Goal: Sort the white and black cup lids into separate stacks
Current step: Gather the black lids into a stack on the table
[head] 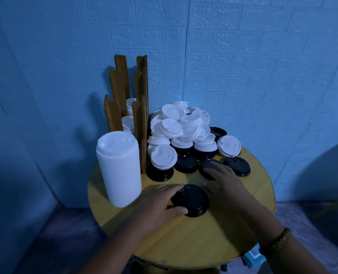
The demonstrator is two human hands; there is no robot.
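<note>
Grips near stack of round black plastic lids (192,201), likely light and slick, by its rim with left hand (160,200); cannot tell grasp of right hand (222,179).

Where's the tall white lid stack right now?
Head view: the tall white lid stack stands at the left edge of the table, in front of the wooden holder, left of the left hand gripping black lids.
</note>
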